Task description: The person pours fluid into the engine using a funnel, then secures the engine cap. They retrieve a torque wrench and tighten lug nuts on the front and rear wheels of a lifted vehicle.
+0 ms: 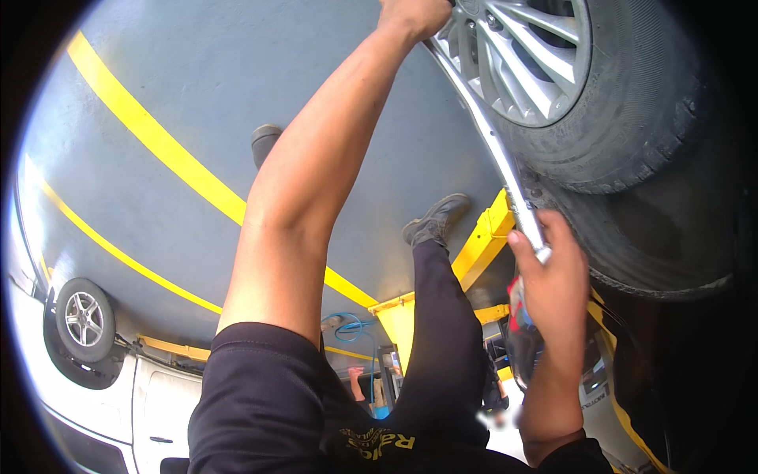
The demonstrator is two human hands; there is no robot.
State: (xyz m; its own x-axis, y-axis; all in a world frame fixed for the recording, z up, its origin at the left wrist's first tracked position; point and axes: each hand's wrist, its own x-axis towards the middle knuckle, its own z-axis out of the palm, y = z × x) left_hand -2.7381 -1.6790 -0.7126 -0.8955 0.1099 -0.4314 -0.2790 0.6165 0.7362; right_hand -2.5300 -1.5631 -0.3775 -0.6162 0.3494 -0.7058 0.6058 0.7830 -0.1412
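Observation:
A long chrome wrench (485, 126) slants across the face of a car wheel (537, 79), which has a silver multi-spoke rim and a black tyre. At the top edge my left hand (416, 14) is closed around the wrench's far end, close to the wheel's hub; the picture cuts off part of it, and the wrench's head is hidden. Down by the tyre, my right hand (557, 272) grips the near end of the wrench, thumb on one side and fingers on the other. My left arm stretches out long, while the right is closer to my body.
A yellow lift arm (485, 237) reaches under the car near my boot (438, 220). Yellow lines (150, 126) cross the grey floor. A coiled blue hose (347, 325) lies behind. To the left stands a white vehicle (162, 403) with its wheel (84, 320) showing. Another person (495, 395) is partly visible.

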